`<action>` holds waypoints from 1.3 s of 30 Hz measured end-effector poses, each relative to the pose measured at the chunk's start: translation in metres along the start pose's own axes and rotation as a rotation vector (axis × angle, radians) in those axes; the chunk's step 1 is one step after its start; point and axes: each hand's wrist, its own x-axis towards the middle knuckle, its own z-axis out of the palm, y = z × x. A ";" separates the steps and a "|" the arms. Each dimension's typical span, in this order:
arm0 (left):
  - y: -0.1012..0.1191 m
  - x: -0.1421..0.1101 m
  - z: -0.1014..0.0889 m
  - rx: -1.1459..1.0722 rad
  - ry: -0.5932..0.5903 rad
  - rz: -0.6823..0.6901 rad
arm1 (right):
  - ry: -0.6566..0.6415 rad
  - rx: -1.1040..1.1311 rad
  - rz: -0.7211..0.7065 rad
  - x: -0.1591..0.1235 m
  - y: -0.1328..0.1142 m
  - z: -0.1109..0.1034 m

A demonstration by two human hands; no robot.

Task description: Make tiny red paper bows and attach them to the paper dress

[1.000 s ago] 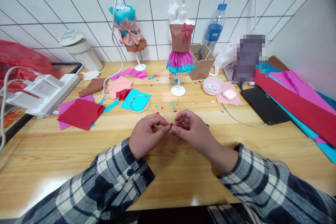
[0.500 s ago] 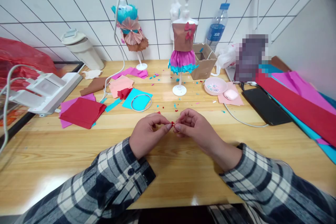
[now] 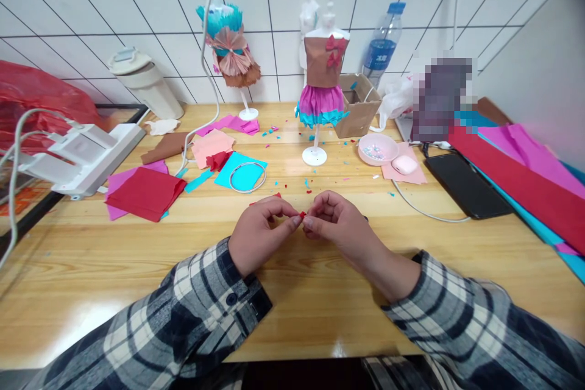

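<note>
My left hand (image 3: 265, 230) and my right hand (image 3: 337, 223) meet above the wooden table, fingertips almost touching. Pinched between them is a tiny piece of red paper (image 3: 302, 215), mostly covered by thumbs and fingers; its exact shape is hard to make out. Both hands are closed on it. Behind them stands a small white dress form (image 3: 315, 157) dressed in a brown paper top (image 3: 322, 62) with two red paper bows (image 3: 334, 52) and a magenta skirt (image 3: 320, 101) with turquoise trim. Part of another red paper piece (image 3: 273, 195) shows just behind my left hand.
Left lie red paper squares (image 3: 146, 193), a turquoise square (image 3: 238, 169) with a silvery ring, and a power strip (image 3: 103, 161). Right are a pink bowl of beads (image 3: 378, 150), a black phone (image 3: 466, 186) and paper strips (image 3: 525, 177). A second dressed form (image 3: 231, 49) stands behind.
My hands stay together with small finger movements on the red paper piece. The view has shifted slightly, and more red paper shows behind my left hand.
</note>
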 end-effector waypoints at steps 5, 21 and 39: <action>-0.001 0.000 0.000 0.022 -0.001 0.049 | 0.009 -0.018 0.018 -0.001 -0.002 0.000; 0.000 -0.001 0.000 0.047 0.005 0.049 | 0.007 -0.041 0.004 0.001 0.002 0.000; 0.003 -0.001 -0.003 0.031 -0.019 0.151 | 0.015 -0.129 -0.064 0.002 0.003 -0.002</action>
